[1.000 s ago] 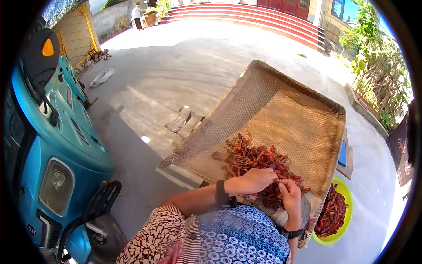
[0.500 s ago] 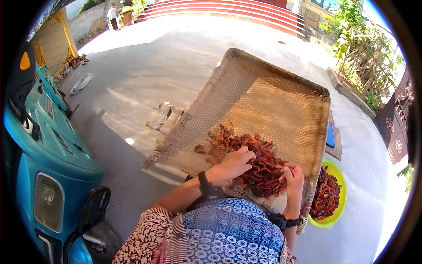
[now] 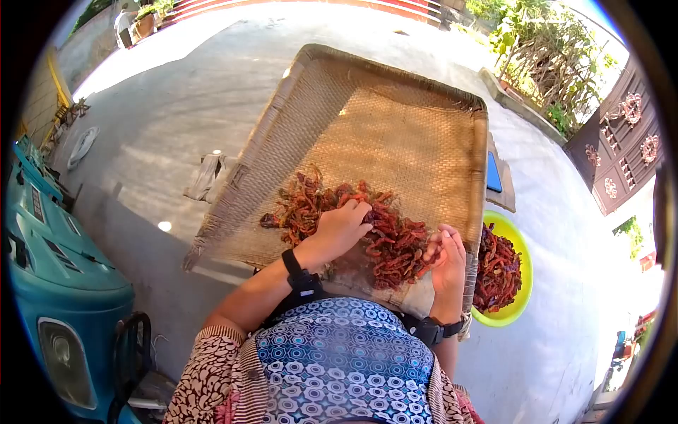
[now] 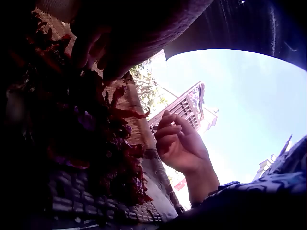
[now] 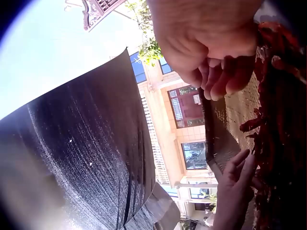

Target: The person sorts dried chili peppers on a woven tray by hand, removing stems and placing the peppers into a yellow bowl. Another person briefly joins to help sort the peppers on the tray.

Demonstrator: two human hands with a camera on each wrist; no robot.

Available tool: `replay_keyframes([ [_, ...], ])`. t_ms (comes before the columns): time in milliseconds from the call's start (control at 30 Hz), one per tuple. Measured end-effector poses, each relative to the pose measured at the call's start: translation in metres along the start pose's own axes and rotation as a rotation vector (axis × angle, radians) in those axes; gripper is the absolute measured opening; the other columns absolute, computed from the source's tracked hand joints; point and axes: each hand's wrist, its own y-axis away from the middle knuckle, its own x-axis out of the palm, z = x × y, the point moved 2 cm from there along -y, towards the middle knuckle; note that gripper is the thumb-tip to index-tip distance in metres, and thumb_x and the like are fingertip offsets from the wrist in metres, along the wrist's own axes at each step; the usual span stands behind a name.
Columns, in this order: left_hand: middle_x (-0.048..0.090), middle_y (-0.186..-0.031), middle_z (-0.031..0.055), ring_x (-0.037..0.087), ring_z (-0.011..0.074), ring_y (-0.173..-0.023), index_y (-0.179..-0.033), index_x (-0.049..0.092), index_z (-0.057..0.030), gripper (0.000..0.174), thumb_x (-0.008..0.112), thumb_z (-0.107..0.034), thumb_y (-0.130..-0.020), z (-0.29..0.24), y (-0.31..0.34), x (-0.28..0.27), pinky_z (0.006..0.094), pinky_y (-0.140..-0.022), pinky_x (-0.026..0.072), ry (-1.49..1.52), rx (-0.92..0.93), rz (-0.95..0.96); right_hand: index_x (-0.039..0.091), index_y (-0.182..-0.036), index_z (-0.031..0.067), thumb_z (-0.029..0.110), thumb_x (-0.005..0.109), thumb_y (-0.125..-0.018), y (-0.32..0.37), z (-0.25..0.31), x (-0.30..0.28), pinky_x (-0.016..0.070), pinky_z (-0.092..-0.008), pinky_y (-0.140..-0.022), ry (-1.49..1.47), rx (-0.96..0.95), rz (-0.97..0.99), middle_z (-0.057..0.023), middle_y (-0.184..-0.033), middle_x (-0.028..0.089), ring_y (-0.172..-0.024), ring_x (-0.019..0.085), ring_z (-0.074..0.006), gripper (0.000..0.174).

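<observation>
A heap of dried red chili peppers [image 3: 395,244] lies near the front of a large woven tray [image 3: 395,141]. My left hand [image 3: 342,227] reaches down over the heap, thumb and fingers apart, with the fingertips among the peppers. In the right wrist view that left hand [image 5: 235,184] touches the heap's edge with fairly straight fingers. At the heap's right side, my right hand [image 3: 448,261] is raised with curled fingers and pinches a small dried chili pepper, mostly hidden by the fingers. The left wrist view shows this right hand [image 4: 180,146] above the tray's edge.
A yellow-green basin [image 3: 527,272] full of red chili peppers stands right of the tray. Beyond the tray's right rim lies a blue flat object [image 3: 493,172] on a board. A turquoise vehicle [image 3: 63,283] is parked at left. Plants [image 3: 544,63] grow at the back right.
My hands, earlier together over the peppers, have parted: the left went back into the heap, the right shifted to the heap's right side. The head view has turned right and downward.
</observation>
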Motion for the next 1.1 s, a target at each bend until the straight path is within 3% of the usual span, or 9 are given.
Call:
replay_keyframes([
  [267, 0.066, -0.094, 0.0091, 0.065, 0.0266, -0.083, -0.114, 0.058, -0.0089, 0.029, 0.062, -0.012, -0.085, -0.011, -0.007, -0.011, 0.0362, -0.072, 0.0516, 0.172, -0.162, 0.016, 0.057, -0.112, 0.0034, 0.019, 0.062, -0.094, -0.003, -0.019, 0.029, 0.0443, -0.0207, -0.058, 0.418, 0.081, 0.104, -0.0026, -0.086, 0.062, -0.064, 0.055, -0.007, 0.024],
  [367, 0.066, -0.094, 0.0084, 0.066, 0.0233, -0.082, -0.115, 0.058, -0.0088, 0.031, 0.063, -0.01, -0.084, -0.026, 0.001, -0.02, 0.0344, -0.072, 0.0517, 0.183, -0.127, 0.009, 0.056, -0.114, 0.0024, 0.02, 0.063, -0.093, 0.0, -0.021, 0.042, 0.0435, -0.0207, -0.059, 0.535, 0.08, 0.172, -0.0019, -0.086, 0.062, -0.065, 0.054, -0.0061, 0.028],
  [500, 0.065, -0.094, 0.0074, 0.064, 0.0222, -0.078, -0.117, 0.057, -0.0083, 0.032, 0.065, -0.01, -0.086, -0.043, 0.006, -0.023, 0.0348, -0.071, 0.0516, 0.33, -0.13, 0.184, 0.058, -0.112, 0.0008, 0.016, 0.062, -0.094, 0.003, -0.028, 0.049, 0.0425, -0.0214, -0.058, 0.641, -0.037, 0.247, -0.001, -0.08, 0.061, -0.065, 0.052, -0.0064, 0.024],
  [667, 0.059, -0.1, 0.0088, 0.062, 0.0236, -0.078, -0.123, 0.055, -0.0075, 0.035, 0.062, -0.013, -0.089, -0.033, -0.007, -0.017, 0.0356, -0.07, 0.0507, 0.238, -0.048, 0.157, 0.06, -0.104, 0.0041, 0.016, 0.059, -0.095, 0.002, -0.003, 0.015, 0.0431, -0.0204, -0.055, 0.54, 0.012, -0.009, -0.0027, -0.08, 0.062, -0.06, 0.055, -0.0068, 0.015],
  [800, 0.054, -0.104, 0.0096, 0.06, 0.0273, -0.083, -0.122, 0.055, -0.008, 0.032, 0.059, -0.015, -0.091, -0.016, -0.03, 0.005, 0.0386, -0.077, 0.0494, 0.158, 0.075, 0.106, 0.059, -0.108, 0.007, 0.023, 0.056, -0.097, -0.006, 0.021, -0.054, 0.0463, -0.0251, -0.061, -0.051, -0.212, -0.208, -0.0001, -0.084, 0.061, -0.068, 0.054, -0.0087, 0.019],
  [933, 0.057, -0.1, 0.0101, 0.06, 0.0296, -0.089, -0.107, 0.06, -0.0071, 0.019, 0.058, -0.017, -0.09, -0.024, -0.045, 0.014, 0.0397, -0.079, 0.0479, -0.025, 0.033, 0.255, 0.059, -0.111, 0.0084, 0.027, 0.055, -0.097, -0.005, 0.031, -0.079, 0.0437, -0.0267, -0.062, -0.647, -0.163, -0.212, 0.0018, -0.085, 0.06, -0.072, 0.052, -0.0092, 0.024],
  [1033, 0.06, -0.095, 0.0104, 0.06, 0.0305, -0.09, -0.098, 0.061, -0.006, 0.015, 0.057, -0.018, -0.09, -0.024, -0.051, 0.015, 0.0402, -0.076, 0.0477, 0.057, 0.008, 0.21, 0.058, -0.115, 0.0085, 0.029, 0.055, -0.097, 0.004, 0.017, -0.054, 0.0429, -0.0262, -0.062, -0.189, -0.094, -0.267, 0.0011, -0.085, 0.06, -0.068, 0.052, -0.0102, 0.027],
  [1067, 0.061, -0.094, 0.0106, 0.06, 0.0306, -0.091, -0.096, 0.061, -0.0058, 0.015, 0.056, -0.018, -0.089, -0.029, -0.049, 0.01, 0.0403, -0.076, 0.0477, 0.085, -0.005, 0.181, 0.057, -0.117, 0.0063, 0.028, 0.057, -0.096, 0.006, 0.013, -0.041, 0.0443, -0.0267, -0.063, 0.074, -0.157, -0.156, 0.0006, -0.082, 0.06, -0.066, 0.052, -0.0107, 0.031],
  [1100, 0.062, -0.092, 0.0107, 0.06, 0.0307, -0.091, -0.094, 0.061, -0.0055, 0.015, 0.056, -0.019, -0.089, -0.032, -0.045, 0.004, 0.0404, -0.075, 0.0478, 0.112, -0.02, 0.154, 0.057, -0.116, 0.0052, 0.027, 0.059, -0.095, 0.008, 0.01, -0.026, 0.0443, -0.0272, -0.062, 0.269, -0.078, -0.081, -0.0005, -0.08, 0.059, -0.065, 0.053, -0.0111, 0.03],
])
